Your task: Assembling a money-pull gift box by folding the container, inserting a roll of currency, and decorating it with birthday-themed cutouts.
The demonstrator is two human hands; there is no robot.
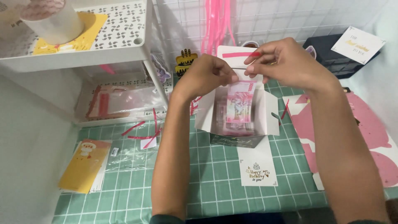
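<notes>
My left hand [209,74] and my right hand [286,62] meet above an open white box [268,112] on the green cutting mat [207,174]. Both pinch the top edge of a clear sleeve holding a pink banknote [239,101] that hangs down into the box. More pink notes in sleeves lie inside the box below it. The box's back flap [232,54] stands up behind my fingers and carries a pink strip.
A white wire-shelf rack [124,41] stands at the left with a tape roll [52,18] on top. Pink strips [143,132], a yellow card [85,166] and clear bags lie on the mat. A white greeting card [257,168] lies in front of the box, pink paper [373,137] at right.
</notes>
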